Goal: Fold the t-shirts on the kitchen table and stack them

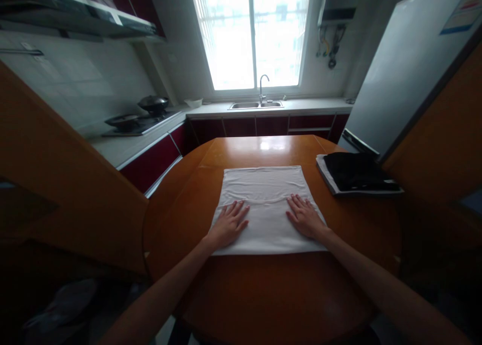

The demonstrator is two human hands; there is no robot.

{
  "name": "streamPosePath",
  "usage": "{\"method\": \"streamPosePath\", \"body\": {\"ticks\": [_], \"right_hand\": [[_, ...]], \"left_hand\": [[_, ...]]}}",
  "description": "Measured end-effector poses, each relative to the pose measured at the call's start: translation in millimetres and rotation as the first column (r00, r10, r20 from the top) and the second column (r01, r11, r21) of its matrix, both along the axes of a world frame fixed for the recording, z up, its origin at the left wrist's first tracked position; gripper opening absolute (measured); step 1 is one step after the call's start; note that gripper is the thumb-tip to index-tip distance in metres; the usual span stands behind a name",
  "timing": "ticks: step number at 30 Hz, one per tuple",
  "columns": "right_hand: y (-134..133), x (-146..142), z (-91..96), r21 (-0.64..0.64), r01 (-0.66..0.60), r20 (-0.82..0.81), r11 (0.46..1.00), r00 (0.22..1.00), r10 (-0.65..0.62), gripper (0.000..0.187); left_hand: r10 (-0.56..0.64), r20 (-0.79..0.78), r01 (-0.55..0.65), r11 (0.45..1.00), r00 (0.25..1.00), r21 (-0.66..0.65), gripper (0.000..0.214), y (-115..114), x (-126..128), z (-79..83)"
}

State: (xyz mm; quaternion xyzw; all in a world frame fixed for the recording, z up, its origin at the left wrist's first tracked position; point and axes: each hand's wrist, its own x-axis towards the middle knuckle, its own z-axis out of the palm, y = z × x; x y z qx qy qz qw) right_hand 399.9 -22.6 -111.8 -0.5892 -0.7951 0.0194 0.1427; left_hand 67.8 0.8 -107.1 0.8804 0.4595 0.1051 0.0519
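Observation:
A white cloth garment [263,229], folded into a rough rectangle, lies on the wooden table [259,290]. Across its middle runs a folded edge, and the far half shows some wrinkles. My left hand [228,225] rests flat on the garment's left side, fingers spread near that edge. On the right side my right hand [304,217] lies flat too, its fingers spread and pointing away from me. Neither hand grips anything. Which kind of garment it is, I cannot tell.
Folded clothes, a black one [354,171] on top, are stacked at the table's right. Beyond the table is a counter with a sink [256,105] under a window. Pans [152,103] stand on the stove at left. A fridge [399,69] stands at right.

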Motion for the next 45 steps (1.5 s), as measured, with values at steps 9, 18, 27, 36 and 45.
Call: {"method": "streamPosePath", "body": {"ticks": [9, 18, 27, 36, 45], "right_hand": [[-13, 21, -5.8, 0.049, -0.008, 0.043, 0.999, 0.999, 0.006, 0.057], [-39, 39, -2.4, 0.252, -0.085, 0.009, 0.964, 0.996, 0.085, 0.045], [-65, 57, 2.8, 0.080, -0.242, -0.064, 0.967, 0.967, 0.248, 0.048], [-104, 103, 1.2, 0.055, -0.283, -0.088, 0.957, 0.954, 0.287, 0.050], [-116, 108, 21.2, 0.163, -0.351, 0.028, 0.922, 0.936, 0.352, 0.021]], "left_hand": [[-0.006, 0.017, 0.005, 0.999, 1.000, 0.045, 0.055, -10, -11, -0.1], [-0.018, -0.014, 0.019, 0.998, 1.000, 0.066, 0.053, -28, -16, 6.0], [-0.115, 0.079, 0.111, 0.992, 0.990, 0.054, 0.048, -51, -46, 22.0], [-0.181, 0.056, 0.178, 0.983, 0.982, 0.053, 0.027, -93, -105, 40.6], [-0.127, 0.058, 0.119, 0.985, 0.990, 0.125, 0.036, -101, -95, 46.8]]}}
